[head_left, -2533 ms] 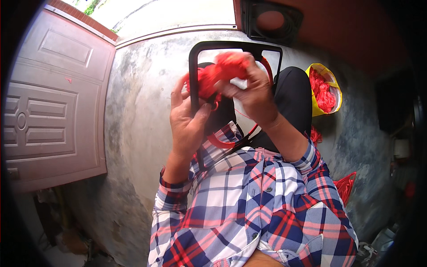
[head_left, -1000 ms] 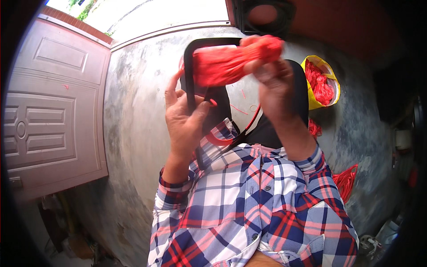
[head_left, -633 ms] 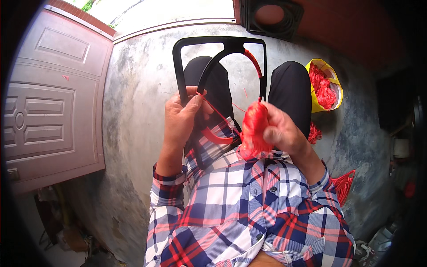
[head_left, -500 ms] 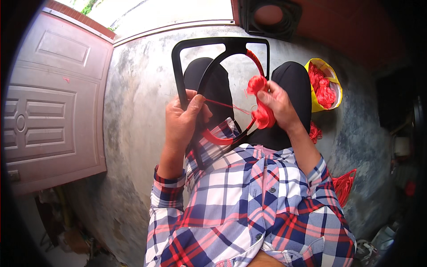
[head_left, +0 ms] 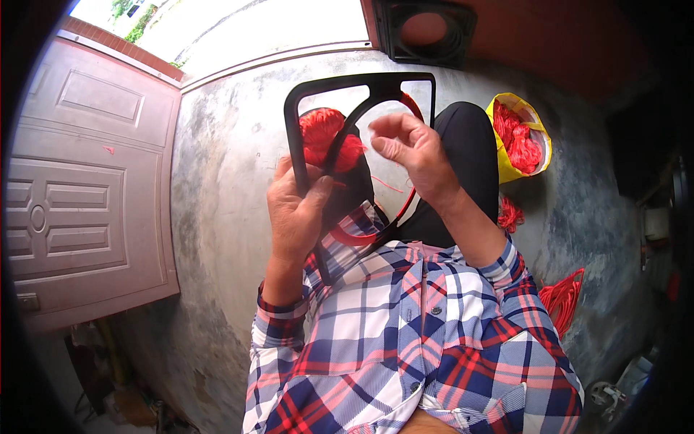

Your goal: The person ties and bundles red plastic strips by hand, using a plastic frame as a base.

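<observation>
My left hand (head_left: 298, 210) is closed round the left side bar of a black frame (head_left: 294, 123) with a curved ring inside it. Its thumb lies across the bar near the ring. A bundle of red cord (head_left: 322, 134) sits behind the frame, just above that hand and over my left knee; whether my hidden fingers touch it I cannot tell. Red cord wrapping (head_left: 354, 236) covers the lower part of the ring and part of its upper right. My right hand (head_left: 419, 155) is over the ring's opening, thumb and fingers apart, nothing seen in them. A thin red strand (head_left: 387, 185) hangs below it.
A yellow bag (head_left: 510, 166) filled with red cord stands on the concrete floor to the right. More red cord lies at a small heap (head_left: 510, 215) and a looped bundle (head_left: 561, 300). A panelled door (head_left: 94, 195) is at left; a black square object (head_left: 425, 32) is at the far side.
The red cord bundle has gone from my right hand to the left, behind the frame. My right hand has moved left and opened. My left hand keeps its hold on the frame.
</observation>
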Motion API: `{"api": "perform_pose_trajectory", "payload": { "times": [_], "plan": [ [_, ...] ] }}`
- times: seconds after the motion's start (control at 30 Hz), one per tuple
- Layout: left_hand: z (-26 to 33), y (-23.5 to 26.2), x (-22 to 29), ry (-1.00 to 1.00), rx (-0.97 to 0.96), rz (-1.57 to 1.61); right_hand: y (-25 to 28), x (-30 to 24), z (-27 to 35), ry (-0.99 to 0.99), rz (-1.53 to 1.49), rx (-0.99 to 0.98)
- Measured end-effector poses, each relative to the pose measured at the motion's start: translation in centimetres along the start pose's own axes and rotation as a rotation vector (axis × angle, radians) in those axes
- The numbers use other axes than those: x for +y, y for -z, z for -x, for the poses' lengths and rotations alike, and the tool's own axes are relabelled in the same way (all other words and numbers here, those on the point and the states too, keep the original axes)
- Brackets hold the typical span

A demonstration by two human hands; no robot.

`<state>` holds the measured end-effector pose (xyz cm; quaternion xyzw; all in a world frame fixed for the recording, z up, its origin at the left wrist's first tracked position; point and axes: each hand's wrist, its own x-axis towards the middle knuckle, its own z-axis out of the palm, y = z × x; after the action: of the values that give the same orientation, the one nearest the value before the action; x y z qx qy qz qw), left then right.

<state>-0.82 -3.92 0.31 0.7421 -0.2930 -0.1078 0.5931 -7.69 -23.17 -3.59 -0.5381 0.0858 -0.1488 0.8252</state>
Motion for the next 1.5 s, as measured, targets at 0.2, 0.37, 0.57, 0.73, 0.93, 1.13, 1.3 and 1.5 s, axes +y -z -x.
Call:
{"api": "perform_pose_trajectory", "payload": {
  "times": [0.2, 0.37, 0.57, 0.73, 0.93, 1.13, 1.3, 1.5],
  "plan": [
    [-0.7, -1.9, 1.2, -0.186, -0.042, -0.013, -3.4, -2.4, -0.6, 0.831, 1.139, 0.242],
    [-0.7, -1.5, 0.8, -0.198, 0.041, -0.079, -2.8, -2.3, -0.9, 0.638, 0.239, 0.126],
    [-0.3, 1.1, -2.2, -0.087, 0.207, -0.014, 0.9, -6.1, 2.4, 0.289, -0.268, -0.127],
    [-0.9, 1.1, -2.7, 0.309, -0.026, 0.378, -1.4, -2.5, 6.7, -0.004, -0.097, -0.354],
    [-0.6, 1.6, -2.6, 0.246, -0.049, 0.342, 5.0, 3.3, 1.0, -0.057, -0.006, 0.134],
    [-1.0, -0.4, 0.0, -0.104, -0.034, -0.103, 0.3, 0.9, -3.3, -0.027, 0.368, -0.071],
    [-0.8, -0.1, -0.3, 0.022, -0.045, 0.042, 0.0, 0.5, -2.0, -0.098, -0.366, -0.291],
    [-0.9, -0.9, 0.1, -0.171, -0.02, -0.022, -2.0, -2.2, -0.7, 0.752, 0.979, 0.165]
  ]
}}
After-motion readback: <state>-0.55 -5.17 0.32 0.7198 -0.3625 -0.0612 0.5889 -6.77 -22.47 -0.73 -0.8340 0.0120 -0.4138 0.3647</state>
